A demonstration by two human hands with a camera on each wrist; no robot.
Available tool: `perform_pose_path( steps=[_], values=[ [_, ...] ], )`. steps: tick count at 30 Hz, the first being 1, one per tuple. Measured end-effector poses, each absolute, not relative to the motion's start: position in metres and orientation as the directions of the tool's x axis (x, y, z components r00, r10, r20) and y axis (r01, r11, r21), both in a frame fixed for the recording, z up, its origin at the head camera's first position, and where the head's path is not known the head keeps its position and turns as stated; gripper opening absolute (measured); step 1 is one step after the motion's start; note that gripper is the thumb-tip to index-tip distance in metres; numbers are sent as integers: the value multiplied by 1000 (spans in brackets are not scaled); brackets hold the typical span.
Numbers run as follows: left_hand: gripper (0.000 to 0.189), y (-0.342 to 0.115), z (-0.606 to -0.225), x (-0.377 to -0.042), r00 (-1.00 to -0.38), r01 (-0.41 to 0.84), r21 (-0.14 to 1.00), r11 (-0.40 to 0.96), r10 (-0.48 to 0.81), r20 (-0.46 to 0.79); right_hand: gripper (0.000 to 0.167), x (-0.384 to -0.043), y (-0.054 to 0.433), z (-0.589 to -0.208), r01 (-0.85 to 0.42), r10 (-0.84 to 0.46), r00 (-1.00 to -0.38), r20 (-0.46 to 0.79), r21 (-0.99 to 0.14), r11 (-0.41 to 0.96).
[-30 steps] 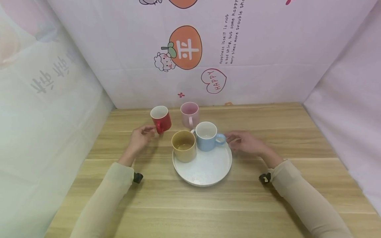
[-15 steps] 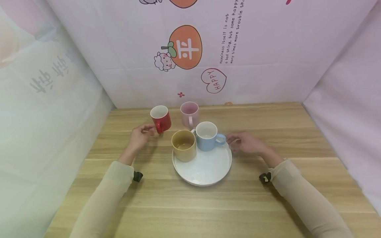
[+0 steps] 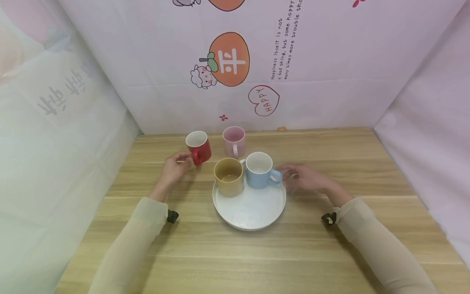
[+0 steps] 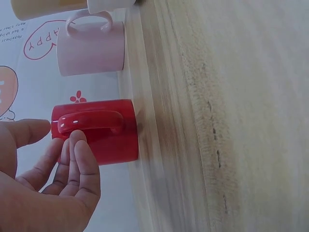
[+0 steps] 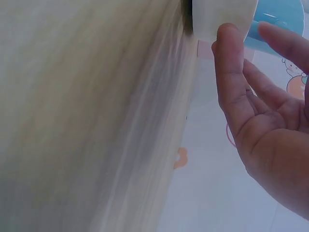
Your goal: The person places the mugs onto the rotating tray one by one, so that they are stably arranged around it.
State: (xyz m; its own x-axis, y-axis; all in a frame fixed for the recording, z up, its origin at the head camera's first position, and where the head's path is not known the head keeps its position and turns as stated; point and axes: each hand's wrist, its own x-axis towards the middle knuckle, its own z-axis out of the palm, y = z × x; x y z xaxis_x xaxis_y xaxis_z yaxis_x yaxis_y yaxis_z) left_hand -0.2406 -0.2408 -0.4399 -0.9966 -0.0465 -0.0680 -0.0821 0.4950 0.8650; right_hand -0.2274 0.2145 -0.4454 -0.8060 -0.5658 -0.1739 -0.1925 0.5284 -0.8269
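Note:
A red mug stands on the wooden table at the back left, its handle toward me. My left hand is right beside that handle with fingers loosely extended. In the left wrist view the fingertips lie at the handle of the red mug without wrapping it. A white plate carries a yellow mug and a blue mug. My right hand lies open just right of the blue mug's handle, by the plate's rim. The right wrist view shows straight fingers next to the blue mug.
A pink mug stands on the table behind the plate, between the red and blue mugs. Printed sheets wall in the table at the back and on both sides. Bare wood lies in front of the plate.
The yellow and blue mugs have shifted a little to the right on the plate. Both hands stay almost where they were.

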Motion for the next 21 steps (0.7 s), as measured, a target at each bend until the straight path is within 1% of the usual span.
perform_pose_path(
  steps=[4,9,16,21],
  values=[
    [38,-239,-441,-243,-996,-92,869,485,-53,-76,55,-227,212,-444,-189,-575,-796,-189,-825,533],
    [38,-239,-442,-244,-996,-85,859,505,-54,-67,58,-225,212,-442,-203,-574,-796,-193,-808,554],
    [39,-238,-444,-246,-996,-90,870,484,-49,-76,57,-222,216,-443,-174,-587,-786,-194,-842,510],
    [41,-236,-448,-250,-996,-88,876,475,-53,-71,63,-221,217,-444,-169,-592,-779,-206,-840,515]
  ],
)
